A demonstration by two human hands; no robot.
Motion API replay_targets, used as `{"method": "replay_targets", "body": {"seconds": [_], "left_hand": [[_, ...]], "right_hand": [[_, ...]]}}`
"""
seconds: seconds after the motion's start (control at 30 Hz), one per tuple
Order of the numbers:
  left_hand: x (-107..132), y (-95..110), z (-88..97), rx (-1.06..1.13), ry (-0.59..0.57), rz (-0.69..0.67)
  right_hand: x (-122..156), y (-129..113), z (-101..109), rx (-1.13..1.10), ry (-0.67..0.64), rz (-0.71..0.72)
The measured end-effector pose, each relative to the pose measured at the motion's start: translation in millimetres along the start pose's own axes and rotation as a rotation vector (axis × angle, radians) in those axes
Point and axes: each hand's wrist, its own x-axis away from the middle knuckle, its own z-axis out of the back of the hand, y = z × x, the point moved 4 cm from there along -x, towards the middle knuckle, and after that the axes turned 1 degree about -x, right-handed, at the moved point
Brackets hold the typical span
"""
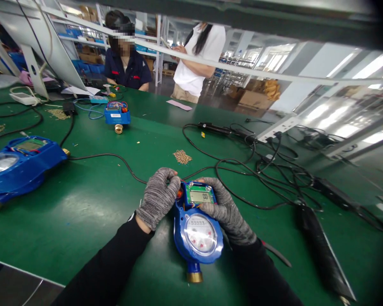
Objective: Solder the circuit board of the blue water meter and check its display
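Observation:
A blue water meter (178,229) lies on the green table, its round dial facing up and its brass end toward me. In its open top housing sits a green circuit board with a small display (200,196). My right hand (225,208), in a grey fingerless glove, grips the housing from the right, thumb beside the display. My left hand (159,195), gloved alike, is closed at the housing's upper left corner, next to a red-orange part (179,193). Whatever its fingertips pinch is hidden.
Another blue meter (47,165) lies at left, and a smaller one (117,115) farther back. A pile of screws (182,157) sits beyond my hands. Black cables and a power strip (279,127) run along the right, near a black-wrapped tool (319,246). Two people are across the table.

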Motion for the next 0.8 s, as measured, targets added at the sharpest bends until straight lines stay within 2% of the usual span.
{"method": "replay_targets", "body": {"seconds": [0.27,0.4,0.53,0.8], "left_hand": [[-15.5,10.6,3.0,-0.128,-0.144,-0.078],[-21.3,12.3,3.4,-0.265,-0.174,-0.072],[-22.2,8.8,1.2,-0.295,-0.222,-0.048],[-21.1,4.5,3.5,-0.268,-0.204,-0.080]], "right_hand": [[-0.6,0.9,3.1,0.041,0.011,0.012],[-1.3,1.5,3.0,0.015,-0.002,0.021],[-1.2,2.2,0.5,-0.006,-0.006,0.027],[1.0,0.2,-8.5,-0.168,-0.014,0.005]]}}
